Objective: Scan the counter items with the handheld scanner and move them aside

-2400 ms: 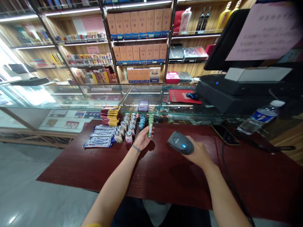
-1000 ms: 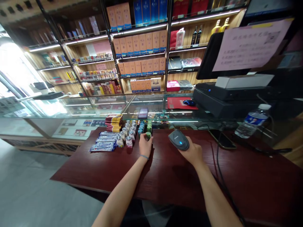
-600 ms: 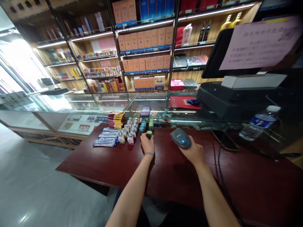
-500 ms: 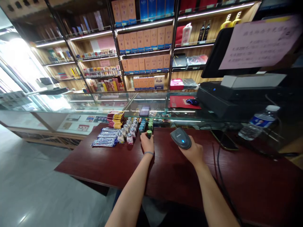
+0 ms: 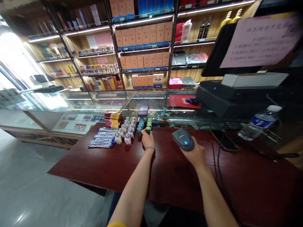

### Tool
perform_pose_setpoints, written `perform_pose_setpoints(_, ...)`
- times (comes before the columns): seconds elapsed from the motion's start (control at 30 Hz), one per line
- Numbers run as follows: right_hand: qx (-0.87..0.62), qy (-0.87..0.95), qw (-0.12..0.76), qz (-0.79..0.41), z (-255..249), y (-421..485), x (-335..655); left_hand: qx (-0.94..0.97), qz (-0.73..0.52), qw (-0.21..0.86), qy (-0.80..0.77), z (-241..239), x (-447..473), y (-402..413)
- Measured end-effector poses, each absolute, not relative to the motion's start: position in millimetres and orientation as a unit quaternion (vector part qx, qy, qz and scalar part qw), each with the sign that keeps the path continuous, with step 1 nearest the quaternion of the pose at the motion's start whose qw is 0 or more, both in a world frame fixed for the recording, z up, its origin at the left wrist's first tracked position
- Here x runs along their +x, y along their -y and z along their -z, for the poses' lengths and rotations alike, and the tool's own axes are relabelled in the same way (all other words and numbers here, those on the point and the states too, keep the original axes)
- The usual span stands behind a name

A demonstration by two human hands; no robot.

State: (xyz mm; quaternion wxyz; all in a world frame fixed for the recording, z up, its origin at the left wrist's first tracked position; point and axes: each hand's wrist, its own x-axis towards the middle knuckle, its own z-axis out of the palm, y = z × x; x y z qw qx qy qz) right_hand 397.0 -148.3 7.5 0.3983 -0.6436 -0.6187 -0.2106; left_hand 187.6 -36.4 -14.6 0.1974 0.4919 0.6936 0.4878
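My left hand (image 5: 148,141) reaches over the wooden table, its fingers closed around the front green-topped small container (image 5: 148,129). More green-topped containers stand in a line behind it. Just left is a row of blue-topped small containers (image 5: 140,129). Several clear candy jars (image 5: 127,138) with silvery lids stand beside those. In my right hand (image 5: 196,154) is a dark grey barcode scanner (image 5: 182,139), held above the table with a blue light lit on top. My fingers wrap its handle, mostly hidden beneath the head.
Purple-white packets (image 5: 101,141) and a stack of red-yellow packets (image 5: 113,119) lie at the table's left. A phone (image 5: 224,139), a water bottle (image 5: 259,123) and a black cable (image 5: 219,164) are on the right. A glass counter (image 5: 106,102) runs behind, with a monitor (image 5: 217,52) at right.
The view has shifted slightly. My left hand stays at the front green-topped container, its fingers now showing on both sides. The scanner remains in my right hand, tilted a little differently.
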Motion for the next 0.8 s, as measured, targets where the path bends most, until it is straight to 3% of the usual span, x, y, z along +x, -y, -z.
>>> perform_pose_setpoints(0.8,-0.639,0.617,0.405,0.217,-8.3,148.1,398.6,0.508,-0.528,0.230,-0.640,20.2,181.5,35.3)
